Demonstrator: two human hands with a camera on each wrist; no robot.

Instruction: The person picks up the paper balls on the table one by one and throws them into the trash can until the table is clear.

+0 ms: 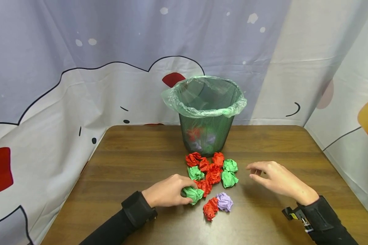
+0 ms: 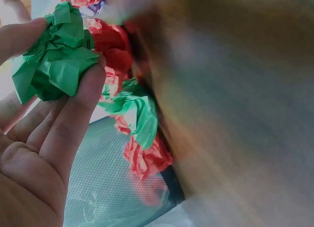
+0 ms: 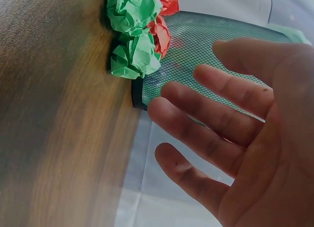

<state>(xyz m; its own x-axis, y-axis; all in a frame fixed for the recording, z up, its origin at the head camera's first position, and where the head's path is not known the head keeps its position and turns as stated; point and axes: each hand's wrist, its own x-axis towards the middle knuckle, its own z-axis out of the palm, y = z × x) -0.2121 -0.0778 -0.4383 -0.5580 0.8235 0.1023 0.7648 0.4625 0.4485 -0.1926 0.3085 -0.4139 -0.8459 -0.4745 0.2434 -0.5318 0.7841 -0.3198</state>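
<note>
My left hand [image 1: 171, 191] holds a crumpled green paper ball [image 2: 58, 55] between thumb and fingers, at the near left of a cluster of paper balls. Beside that ball lies a red paper ball [image 1: 204, 188]. My right hand [image 1: 277, 180] hovers over the table to the right of the cluster, its fingers loosely bent and nothing in them. Closest to it are two green paper balls [image 1: 229, 179], one behind the other. Nearer the front, a red paper ball [image 1: 210, 209] touches a purple paper ball [image 1: 224, 201].
Behind the cluster stands a mesh wastebasket [image 1: 204, 136] lined with a pale green plastic bag [image 1: 184, 109]. Red, green and purple balls show through its mesh. Several more red balls [image 1: 213, 173] lie against its foot. A printed curtain [image 1: 125, 92] hangs behind the wooden table [image 1: 135, 153].
</note>
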